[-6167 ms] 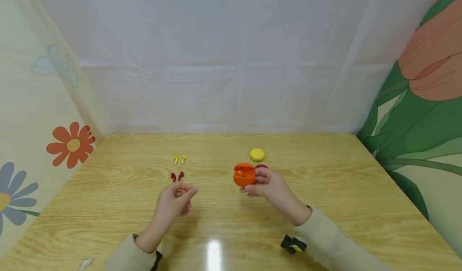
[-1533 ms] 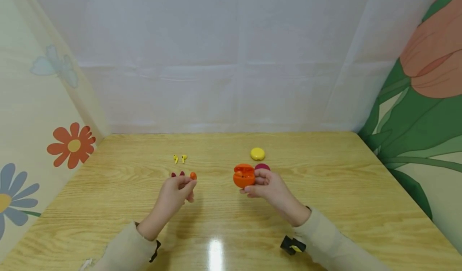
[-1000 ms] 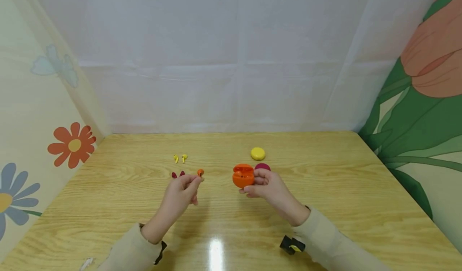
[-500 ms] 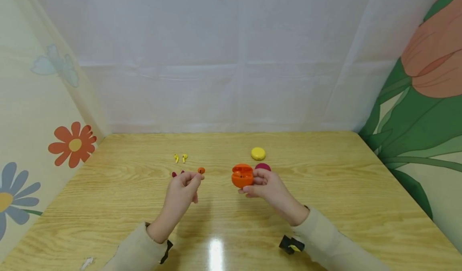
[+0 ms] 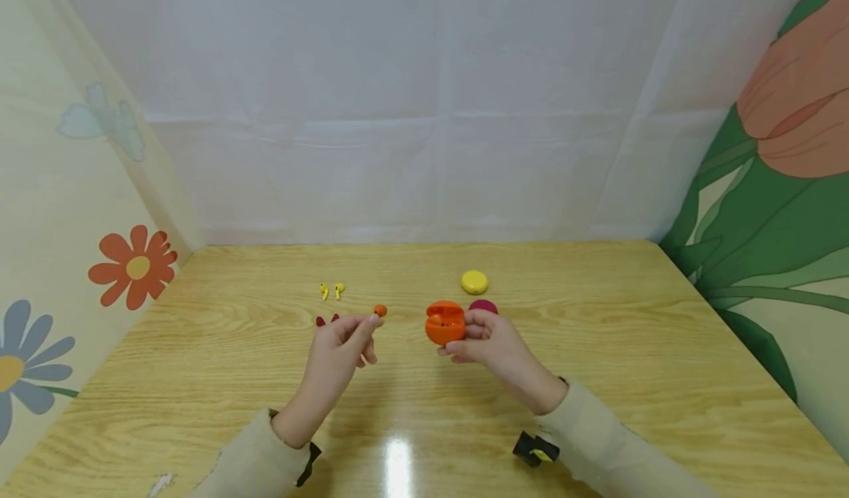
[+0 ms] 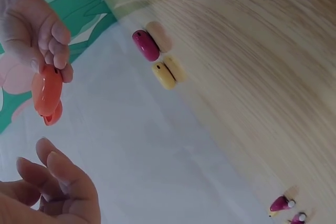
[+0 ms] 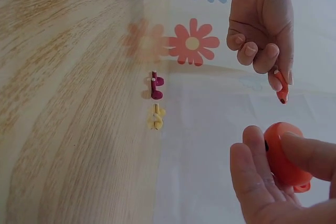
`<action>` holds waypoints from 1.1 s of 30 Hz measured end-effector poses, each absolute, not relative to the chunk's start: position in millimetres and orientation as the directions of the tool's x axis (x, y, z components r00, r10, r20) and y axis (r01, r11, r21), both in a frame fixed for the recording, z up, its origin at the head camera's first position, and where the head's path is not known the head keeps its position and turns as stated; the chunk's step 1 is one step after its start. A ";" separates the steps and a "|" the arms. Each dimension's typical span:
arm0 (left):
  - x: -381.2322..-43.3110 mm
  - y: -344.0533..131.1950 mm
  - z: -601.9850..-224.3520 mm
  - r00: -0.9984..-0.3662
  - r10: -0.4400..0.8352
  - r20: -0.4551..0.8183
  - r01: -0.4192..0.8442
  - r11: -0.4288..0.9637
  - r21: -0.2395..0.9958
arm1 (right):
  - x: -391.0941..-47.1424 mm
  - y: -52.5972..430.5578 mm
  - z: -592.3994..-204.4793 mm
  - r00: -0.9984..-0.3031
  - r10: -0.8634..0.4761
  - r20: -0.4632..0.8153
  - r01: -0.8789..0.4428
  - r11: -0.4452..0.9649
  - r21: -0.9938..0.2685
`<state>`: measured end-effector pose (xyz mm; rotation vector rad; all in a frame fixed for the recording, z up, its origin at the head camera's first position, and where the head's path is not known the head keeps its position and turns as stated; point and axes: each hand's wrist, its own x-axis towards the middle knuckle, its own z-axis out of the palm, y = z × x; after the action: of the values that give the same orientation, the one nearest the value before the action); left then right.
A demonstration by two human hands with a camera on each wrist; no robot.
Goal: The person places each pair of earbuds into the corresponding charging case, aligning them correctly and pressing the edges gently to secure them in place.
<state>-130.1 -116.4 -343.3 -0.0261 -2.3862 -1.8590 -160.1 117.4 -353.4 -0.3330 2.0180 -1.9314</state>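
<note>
Left hand (image 5: 334,351) pinches orange earbud (image 5: 380,310), right hand (image 5: 500,347) grips orange case (image 5: 444,333) (glossy, gaping)

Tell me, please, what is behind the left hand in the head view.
Behind the left hand, only the tops of two magenta earbuds show; farther back, two yellow earbuds lie uncovered on the table. The hand covers the magenta stems in that view.

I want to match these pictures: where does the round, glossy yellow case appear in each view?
Head: the round, glossy yellow case lies slightly right of centre, above the rounded crimson case.
Left wrist: upper middle, just below and right of the crimson case.
Right wrist: not in this picture.
Shared landmark: the orange rounded case held by the right hand.
</note>
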 end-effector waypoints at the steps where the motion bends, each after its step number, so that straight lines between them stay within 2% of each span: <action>1: -130.0 -115.5 -343.0 -0.992 -0.053 0.111 0.094 0.251 0.963 | -160.1 117.3 -353.4 -0.919 -0.387 -0.072 0.055 0.055 -0.997; 14: -127.6 -101.5 -343.4 -0.980 -0.056 0.190 0.172 0.240 0.955 | -160.3 114.6 -352.3 -0.920 -0.387 -0.065 0.046 0.059 -0.997; 20: -128.1 -96.7 -345.4 -0.967 -0.044 0.251 0.230 0.274 0.934 | -160.1 114.0 -352.7 -0.916 -0.397 -0.052 0.038 0.042 -0.998; 26: -128.3 -91.2 -345.6 -0.965 -0.037 0.260 0.236 0.315 0.919 | -160.2 112.4 -353.0 -0.908 -0.416 -0.044 0.041 0.017 -0.999; 30: -129.0 -86.4 -344.8 -0.965 -0.040 0.260 0.238 0.283 0.929 | -160.1 111.1 -352.2 -0.906 -0.421 -0.046 0.045 0.012 -0.999; 33: -129.1 -83.1 -343.6 -0.970 -0.029 0.242 0.231 0.205 0.951 | -160.2 109.7 -351.4 -0.908 -0.417 -0.047 0.043 0.018 -0.999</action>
<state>-129.1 -83.1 -343.6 -0.1934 -2.2695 -1.8495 -160.2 109.7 -351.4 -0.3837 1.9733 -1.9566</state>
